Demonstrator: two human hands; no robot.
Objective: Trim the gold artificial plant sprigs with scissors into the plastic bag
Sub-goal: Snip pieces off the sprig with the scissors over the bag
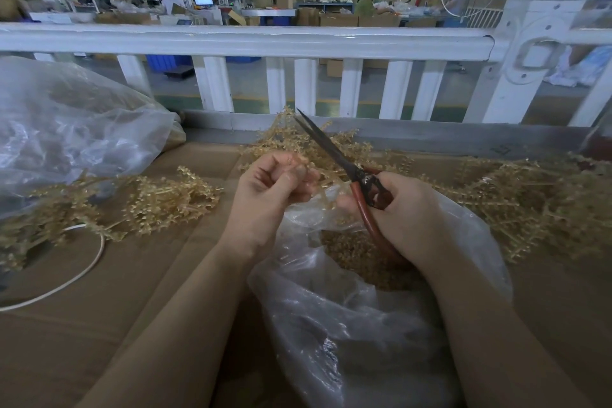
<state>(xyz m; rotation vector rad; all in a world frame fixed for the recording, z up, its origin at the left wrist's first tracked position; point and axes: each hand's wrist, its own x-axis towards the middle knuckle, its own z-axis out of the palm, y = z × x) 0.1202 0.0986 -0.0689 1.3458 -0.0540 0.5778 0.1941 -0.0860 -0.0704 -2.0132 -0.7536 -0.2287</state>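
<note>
a clear plastic bag (347, 325) lies open on the cardboard-covered bench (99, 325) under both wrists, with gold trimmings (357, 258) heaped inside it. above its mouth the left hand (265, 195) has its fingers (294, 175) curled, pinching a gold sprig (298, 142). just right of them the right hand (407, 212) grips the red handles of the scissors (334, 156), whose dark blades are nearly together and point up and away past the sprig. more gold sprigs lie in a pile (530, 205) right of the right hand and another pile (149, 202) left of the left hand, beside a white cord (82, 272). further left sits a second bag (66, 129). beyond is a white railing (265, 40).
</note>
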